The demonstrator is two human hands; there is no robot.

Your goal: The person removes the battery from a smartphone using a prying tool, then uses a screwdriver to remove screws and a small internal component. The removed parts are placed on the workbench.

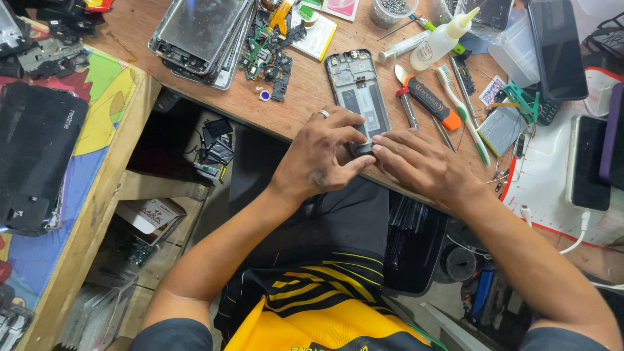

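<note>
An opened phone frame [358,88] lies on the wooden workbench [305,104], its inner parts facing up. Both hands meet at its near end, by the bench's front edge. My left hand [323,153], with a ring on one finger, pinches a small dark part [364,148] at the frame's bottom edge. My right hand [419,162] presses fingertips against the same part from the right. The lower end of the frame is hidden under my fingers.
A stack of phone screens [198,32] and loose circuit parts [268,55] lie at the back left. Right of the frame are an orange-handled tool [429,101], a toothbrush [463,110], tweezers, a glue bottle [442,39] and dark phones [558,49]. A side shelf [97,149] stands left.
</note>
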